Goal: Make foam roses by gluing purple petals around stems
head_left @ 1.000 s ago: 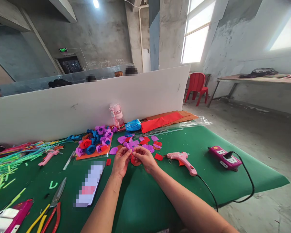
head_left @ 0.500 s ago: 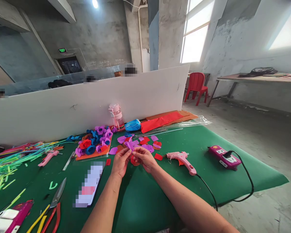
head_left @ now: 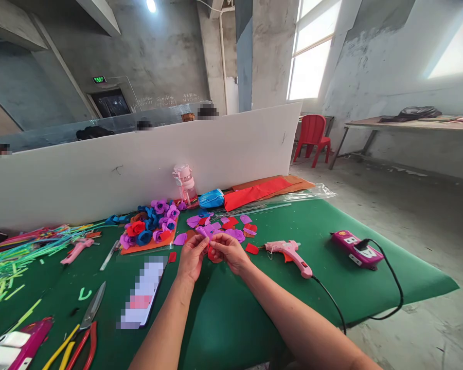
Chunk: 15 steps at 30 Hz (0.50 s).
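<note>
My left hand (head_left: 193, 253) and my right hand (head_left: 230, 251) meet over the green table, fingertips pinched close together. Between them is a purple paper petal (head_left: 203, 230), its upper part rising above my fingers. A red piece (head_left: 215, 255) shows just below the fingertips; whether it is held or lies on the table, I cannot tell. Loose purple petals (head_left: 235, 235) and red petals (head_left: 251, 248) are scattered behind and beside my hands. Finished-looking paper flowers (head_left: 150, 222) in purple, blue and red are heaped to the left. A pink glue gun (head_left: 291, 253) lies to the right.
Left of my forearms are a phone (head_left: 144, 293), scissors (head_left: 94, 306), pliers (head_left: 85, 344), another pink glue gun (head_left: 77, 250) and many coloured strips (head_left: 7, 267). A pink bottle (head_left: 185, 182) stands by the white partition (head_left: 81, 180). A purple power strip (head_left: 357, 249) with a black cable sits right.
The purple petal between my fingertips has tilted slightly left and sits a little lower. Both hands have stayed nearly in place, still pinching.
</note>
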Each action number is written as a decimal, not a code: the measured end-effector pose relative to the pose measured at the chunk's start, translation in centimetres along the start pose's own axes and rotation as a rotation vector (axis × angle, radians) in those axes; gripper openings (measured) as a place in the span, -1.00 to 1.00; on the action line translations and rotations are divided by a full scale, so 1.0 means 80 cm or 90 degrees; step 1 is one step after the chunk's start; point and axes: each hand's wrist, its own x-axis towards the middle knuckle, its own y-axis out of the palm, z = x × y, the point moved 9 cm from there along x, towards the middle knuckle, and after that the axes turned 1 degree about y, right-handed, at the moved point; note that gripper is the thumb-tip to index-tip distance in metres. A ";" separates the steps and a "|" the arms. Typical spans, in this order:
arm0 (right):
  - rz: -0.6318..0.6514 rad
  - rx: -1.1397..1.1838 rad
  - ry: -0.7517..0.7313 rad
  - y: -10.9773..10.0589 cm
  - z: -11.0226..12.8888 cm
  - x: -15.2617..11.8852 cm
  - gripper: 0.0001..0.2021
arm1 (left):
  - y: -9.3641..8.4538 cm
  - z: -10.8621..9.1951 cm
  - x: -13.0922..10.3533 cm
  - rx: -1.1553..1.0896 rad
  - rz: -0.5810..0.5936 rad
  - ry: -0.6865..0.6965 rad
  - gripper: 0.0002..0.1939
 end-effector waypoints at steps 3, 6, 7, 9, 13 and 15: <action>-0.011 -0.022 -0.013 0.001 0.004 -0.002 -0.65 | 0.001 -0.001 0.000 -0.003 0.004 0.001 -0.79; -0.017 -0.034 -0.019 0.001 0.006 -0.003 -0.65 | 0.003 -0.001 -0.001 -0.010 0.016 -0.001 -0.80; -0.017 -0.032 -0.018 0.001 0.006 -0.003 -0.65 | 0.003 -0.001 -0.001 -0.013 0.022 -0.004 -0.80; -0.016 -0.020 -0.015 0.000 0.006 -0.002 -0.66 | 0.004 0.000 -0.001 -0.019 0.030 -0.013 -0.79; -0.005 0.014 -0.002 -0.001 0.002 0.000 -0.66 | 0.004 0.003 0.000 -0.022 0.033 -0.027 -0.75; 0.003 0.016 0.005 -0.001 -0.001 0.001 -0.66 | 0.003 0.004 0.001 -0.019 0.024 -0.025 -0.77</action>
